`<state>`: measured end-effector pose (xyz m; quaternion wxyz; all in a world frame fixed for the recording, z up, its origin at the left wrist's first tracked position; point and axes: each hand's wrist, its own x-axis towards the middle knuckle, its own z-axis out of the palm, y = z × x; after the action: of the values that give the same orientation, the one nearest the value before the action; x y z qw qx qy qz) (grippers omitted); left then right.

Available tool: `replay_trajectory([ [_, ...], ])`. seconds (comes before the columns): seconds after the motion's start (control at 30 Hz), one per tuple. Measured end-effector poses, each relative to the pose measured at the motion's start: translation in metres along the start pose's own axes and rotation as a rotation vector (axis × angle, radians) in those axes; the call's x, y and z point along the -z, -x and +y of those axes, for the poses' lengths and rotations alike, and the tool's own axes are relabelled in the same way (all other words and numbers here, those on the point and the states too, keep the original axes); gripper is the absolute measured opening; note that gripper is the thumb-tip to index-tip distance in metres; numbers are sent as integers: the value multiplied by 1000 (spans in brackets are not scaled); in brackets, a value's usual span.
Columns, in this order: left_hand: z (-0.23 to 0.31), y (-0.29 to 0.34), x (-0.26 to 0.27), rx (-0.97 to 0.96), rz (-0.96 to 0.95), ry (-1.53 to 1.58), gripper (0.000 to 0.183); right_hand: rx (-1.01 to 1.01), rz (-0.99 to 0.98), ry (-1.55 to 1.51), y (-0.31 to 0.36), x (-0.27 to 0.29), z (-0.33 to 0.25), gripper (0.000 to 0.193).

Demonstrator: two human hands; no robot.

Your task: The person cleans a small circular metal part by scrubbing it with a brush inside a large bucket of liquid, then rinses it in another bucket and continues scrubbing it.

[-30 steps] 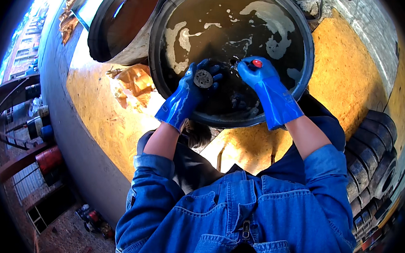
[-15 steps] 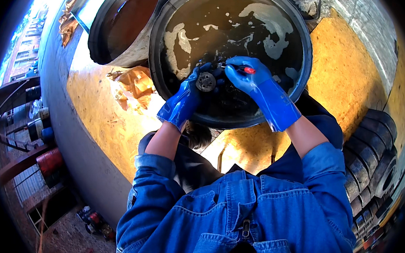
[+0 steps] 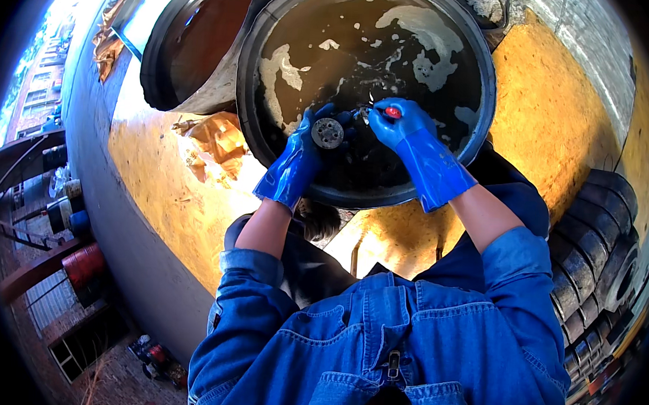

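Both my hands wear long blue rubber gloves over a round dark tub [image 3: 247, 74] of murky brown liquid. My left hand [image 3: 302, 146] is closed round a grey metal disc with several holes [image 3: 327, 133], part of a piece whose far side is hidden. To the right, my right hand [image 3: 404, 124] is closed on a red-handled tool [image 3: 393, 113]. The tool's handle end points up between the gloved fingers. Its working end is near a small splash beside the left fingertips, too blurred to tell its kind.
Pale foam patches [image 3: 426, 39] float on the liquid. A second drum with reddish-brown liquid [image 3: 210, 39] stands at the upper left. Crumpled brown paper [image 3: 214, 144] lies on the yellow surface. Stacked dark ring-shaped parts [image 3: 594, 239] are at the right.
My right hand has drawn slightly away from the left and turned, so the red handle now points up at me. The left hand still holds the metal disc in nearly the same place.
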<state>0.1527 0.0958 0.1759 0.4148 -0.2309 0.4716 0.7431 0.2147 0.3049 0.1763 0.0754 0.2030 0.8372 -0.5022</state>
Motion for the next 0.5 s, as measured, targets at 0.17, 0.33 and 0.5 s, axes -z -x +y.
replay_trajectory([
  [0.17, -1, -13, 10, 19, 55, 29, 70, 449, -208, -443, 12, -1, -21, 19],
  [0.33, -11, -19, 29, -64, -64, -25, 89, 454, -225, -337, 16, -5, -27, 19],
  [0.5, -3, -2, -7, 35, 20, 77, 88, 343, -44, -450, 10, -5, -19, 18],
])
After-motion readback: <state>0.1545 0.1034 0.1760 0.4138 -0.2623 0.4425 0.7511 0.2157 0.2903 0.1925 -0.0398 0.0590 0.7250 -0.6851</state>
